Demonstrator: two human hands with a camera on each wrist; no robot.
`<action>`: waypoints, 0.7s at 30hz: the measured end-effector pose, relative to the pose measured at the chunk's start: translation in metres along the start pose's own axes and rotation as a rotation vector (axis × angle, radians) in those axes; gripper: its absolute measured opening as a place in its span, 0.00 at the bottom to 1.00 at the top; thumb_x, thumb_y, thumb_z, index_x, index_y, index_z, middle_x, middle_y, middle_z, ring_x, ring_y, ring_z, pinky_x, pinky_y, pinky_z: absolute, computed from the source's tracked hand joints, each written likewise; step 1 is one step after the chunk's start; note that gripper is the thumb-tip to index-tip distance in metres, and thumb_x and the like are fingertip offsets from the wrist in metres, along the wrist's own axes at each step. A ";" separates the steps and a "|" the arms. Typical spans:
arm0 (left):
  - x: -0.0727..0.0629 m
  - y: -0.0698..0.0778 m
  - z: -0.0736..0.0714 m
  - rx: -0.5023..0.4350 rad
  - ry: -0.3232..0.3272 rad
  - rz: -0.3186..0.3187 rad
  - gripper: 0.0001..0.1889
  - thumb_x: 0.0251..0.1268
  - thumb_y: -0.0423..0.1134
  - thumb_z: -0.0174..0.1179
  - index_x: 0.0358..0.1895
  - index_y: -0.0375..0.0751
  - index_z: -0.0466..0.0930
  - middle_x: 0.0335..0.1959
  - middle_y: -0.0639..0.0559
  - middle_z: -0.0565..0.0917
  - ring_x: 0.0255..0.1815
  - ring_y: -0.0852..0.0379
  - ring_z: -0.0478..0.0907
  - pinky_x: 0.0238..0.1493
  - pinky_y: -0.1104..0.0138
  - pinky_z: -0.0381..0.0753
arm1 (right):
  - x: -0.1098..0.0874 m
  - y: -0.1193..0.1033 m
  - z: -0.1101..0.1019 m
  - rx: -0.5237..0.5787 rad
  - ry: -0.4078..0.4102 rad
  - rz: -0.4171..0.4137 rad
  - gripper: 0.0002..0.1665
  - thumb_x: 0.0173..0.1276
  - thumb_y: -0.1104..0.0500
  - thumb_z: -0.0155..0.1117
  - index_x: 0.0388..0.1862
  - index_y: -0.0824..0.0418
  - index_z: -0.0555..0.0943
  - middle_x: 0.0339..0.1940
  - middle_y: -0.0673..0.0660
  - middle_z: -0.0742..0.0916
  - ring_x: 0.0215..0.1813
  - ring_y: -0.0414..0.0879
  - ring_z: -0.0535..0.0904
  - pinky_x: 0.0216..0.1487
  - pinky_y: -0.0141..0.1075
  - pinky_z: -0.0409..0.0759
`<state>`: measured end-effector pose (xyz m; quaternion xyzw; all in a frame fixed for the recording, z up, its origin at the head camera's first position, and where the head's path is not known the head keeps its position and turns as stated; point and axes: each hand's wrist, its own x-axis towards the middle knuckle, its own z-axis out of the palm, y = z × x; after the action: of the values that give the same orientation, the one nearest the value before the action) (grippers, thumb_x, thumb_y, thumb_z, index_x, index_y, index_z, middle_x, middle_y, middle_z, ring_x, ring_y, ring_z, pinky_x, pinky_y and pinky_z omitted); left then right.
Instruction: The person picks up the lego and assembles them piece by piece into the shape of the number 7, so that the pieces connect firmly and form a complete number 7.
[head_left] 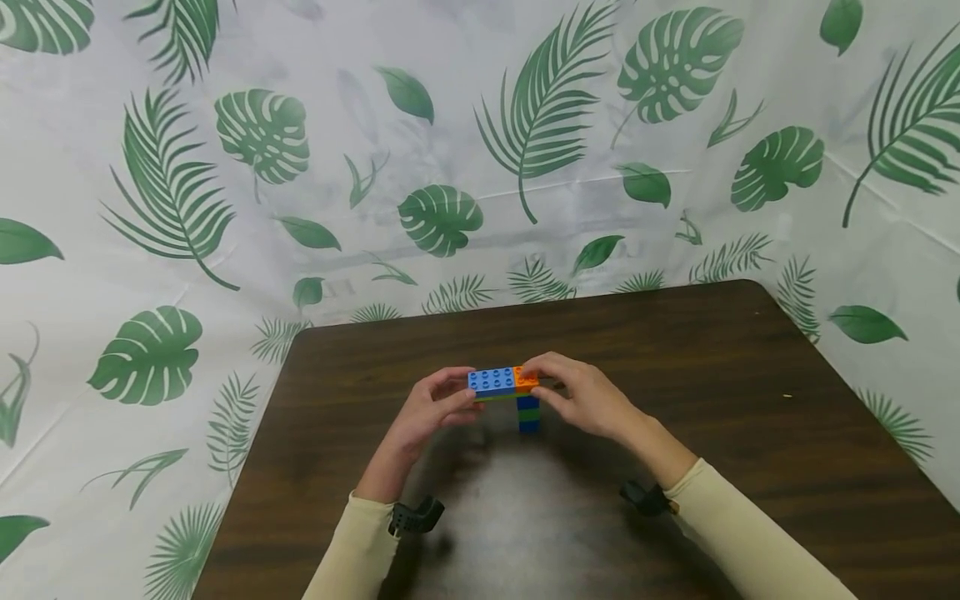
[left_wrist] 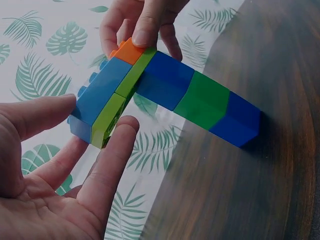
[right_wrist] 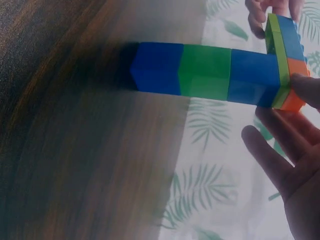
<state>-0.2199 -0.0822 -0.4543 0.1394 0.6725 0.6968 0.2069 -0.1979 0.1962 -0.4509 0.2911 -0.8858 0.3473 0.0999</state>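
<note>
A toy-brick build stands on the table, its column of a blue brick, a green brick (left_wrist: pixel 202 100) and another blue brick (left_wrist: pixel 167 80) reaching up from the wood. Across the column's top runs a lime green layer (left_wrist: pixel 107 117), overhanging to the left. On that layer sit a long light-blue brick (head_left: pixel 492 382) and, directly above the column, an orange brick (right_wrist: pixel 297 66). My left hand (head_left: pixel 431 408) holds the overhanging end of the light-blue brick, thumb against it and fingers around and below. My right hand (head_left: pixel 588 400) pinches the orange brick between thumb and fingers.
The dark wooden table (head_left: pixel 360 367) has rounded far corners. Behind and beside it hangs a white sheet (head_left: pixel 465 150) with green leaf prints. A small pale speck (head_left: pixel 787 396) lies on the right part of the table. Dark bands (head_left: pixel 417 515) circle both wrists.
</note>
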 end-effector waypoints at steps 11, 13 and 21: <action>-0.001 -0.001 -0.001 0.000 0.006 0.011 0.22 0.69 0.32 0.60 0.64 0.32 0.71 0.58 0.35 0.75 0.55 0.34 0.76 0.54 0.42 0.74 | 0.000 0.002 0.000 0.093 0.008 0.037 0.19 0.68 0.59 0.67 0.56 0.50 0.76 0.52 0.46 0.81 0.54 0.41 0.81 0.50 0.40 0.82; -0.001 0.000 0.000 0.013 0.030 0.008 0.22 0.68 0.33 0.61 0.64 0.32 0.73 0.57 0.36 0.76 0.54 0.36 0.77 0.53 0.42 0.75 | 0.001 0.003 0.000 0.119 0.011 0.043 0.18 0.68 0.59 0.67 0.55 0.51 0.77 0.52 0.47 0.82 0.52 0.42 0.82 0.49 0.38 0.82; 0.001 -0.002 0.000 0.094 0.083 -0.018 0.23 0.69 0.39 0.62 0.64 0.33 0.74 0.55 0.39 0.79 0.47 0.46 0.81 0.46 0.49 0.82 | 0.001 0.004 0.006 0.238 0.039 0.189 0.17 0.68 0.61 0.67 0.55 0.56 0.79 0.52 0.53 0.83 0.47 0.46 0.85 0.46 0.37 0.83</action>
<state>-0.2204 -0.0816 -0.4562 0.1136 0.7137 0.6678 0.1784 -0.2008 0.1944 -0.4574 0.2094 -0.8597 0.4633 0.0486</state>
